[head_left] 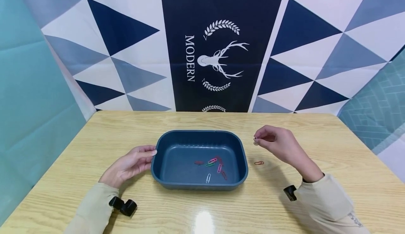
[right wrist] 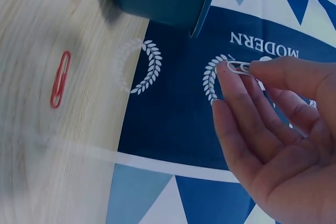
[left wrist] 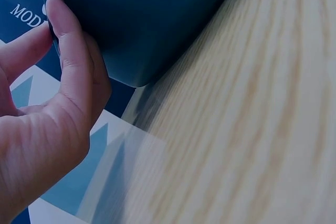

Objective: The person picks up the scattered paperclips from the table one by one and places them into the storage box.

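Note:
My left hand (head_left: 134,164) pinches the left rim of a dark blue rectangular tray (head_left: 199,185), thumb on the rim and fingers against the outer wall in the left wrist view. Between the thumb and finger of my right hand (head_left: 277,144) is a white paperclip (right wrist: 239,67), raised to the right of the tray. On the table below that hand lies a red paperclip (right wrist: 60,80). Inside the tray are several paperclips: a white one (head_left: 208,178), a green one (head_left: 210,164), a pink one (head_left: 219,168) and some red ones, gathered mostly toward the right.
The wooden table (head_left: 126,128) reaches back to a patterned cloth backdrop (head_left: 136,44) with a dark panel reading MODERN. Teal cloth (head_left: 31,86) hangs at the left side. A black wrist mount (head_left: 123,206) sits on the left sleeve.

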